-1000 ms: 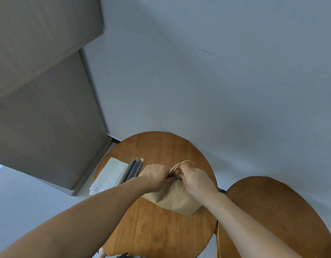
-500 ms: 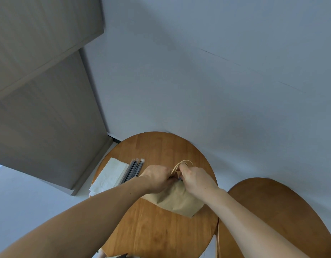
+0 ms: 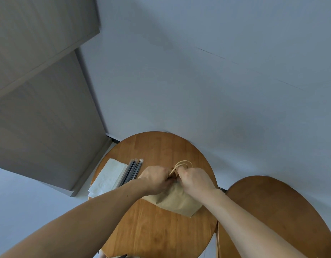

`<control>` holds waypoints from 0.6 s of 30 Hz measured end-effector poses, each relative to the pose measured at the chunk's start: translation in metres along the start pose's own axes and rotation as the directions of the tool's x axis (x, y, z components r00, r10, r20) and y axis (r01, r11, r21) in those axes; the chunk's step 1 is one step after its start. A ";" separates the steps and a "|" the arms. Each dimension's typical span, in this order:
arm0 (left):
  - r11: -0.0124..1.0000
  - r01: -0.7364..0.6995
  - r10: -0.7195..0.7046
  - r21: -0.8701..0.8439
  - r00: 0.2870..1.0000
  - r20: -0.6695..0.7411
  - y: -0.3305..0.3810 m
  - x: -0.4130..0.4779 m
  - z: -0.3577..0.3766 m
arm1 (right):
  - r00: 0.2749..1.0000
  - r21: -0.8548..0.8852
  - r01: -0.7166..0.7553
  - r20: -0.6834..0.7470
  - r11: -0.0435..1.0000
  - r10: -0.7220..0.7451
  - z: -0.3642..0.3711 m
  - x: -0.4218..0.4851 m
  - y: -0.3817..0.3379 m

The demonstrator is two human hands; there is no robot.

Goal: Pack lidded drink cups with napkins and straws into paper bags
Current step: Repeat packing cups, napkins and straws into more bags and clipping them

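Note:
A flat brown paper bag (image 3: pixel 176 202) lies on the round wooden table (image 3: pixel 157 149), its pale twine handles (image 3: pixel 182 164) looping up at the far end. My left hand (image 3: pixel 155 178) and my right hand (image 3: pixel 195 178) both grip the bag's top edge from either side, fingers curled at its mouth. White napkins (image 3: pixel 109 176) lie in a stack at the table's left edge, with several dark wrapped straws (image 3: pixel 132 171) beside them. No drink cup shows.
A second round wooden table (image 3: pixel 276 207) stands to the right, close to the first. A grey-brown cabinet (image 3: pixel 40 112) fills the left side. A plain pale wall (image 3: pixel 216 81) rises behind the tables.
Both hands have stayed at the bag's mouth, shifting only slightly. The bag lies in the same place.

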State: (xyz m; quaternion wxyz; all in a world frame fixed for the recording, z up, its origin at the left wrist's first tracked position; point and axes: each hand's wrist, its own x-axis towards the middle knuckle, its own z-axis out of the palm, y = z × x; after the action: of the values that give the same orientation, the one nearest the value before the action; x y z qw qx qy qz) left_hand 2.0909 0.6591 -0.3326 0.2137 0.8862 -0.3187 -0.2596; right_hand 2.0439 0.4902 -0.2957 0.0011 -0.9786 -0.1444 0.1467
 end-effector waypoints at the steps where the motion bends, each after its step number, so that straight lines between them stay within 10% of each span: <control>1: 1.000 -0.001 0.001 -0.015 1.000 0.003 0.000 -0.001 -0.001 | 1.000 0.004 0.001 0.008 1.000 -0.001 -0.001 0.001 0.000; 12: 0.996 0.036 -0.044 -0.086 0.995 -0.088 0.003 -0.005 -0.002 | 0.996 0.069 -0.052 0.072 0.996 0.047 -0.004 0.001 -0.014; 18: 0.990 0.012 -0.019 -0.142 0.999 -0.048 0.004 -0.008 -0.011 | 0.990 0.225 -0.004 -0.135 0.974 0.036 0.000 -0.020 -0.007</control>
State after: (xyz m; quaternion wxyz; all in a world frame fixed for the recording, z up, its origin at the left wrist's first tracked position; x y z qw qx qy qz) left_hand 2.0907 0.6643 -0.3192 0.2819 0.8774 -0.2873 -0.2611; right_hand 2.0239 0.4915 -0.2899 0.1199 -0.9814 -0.1166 0.0938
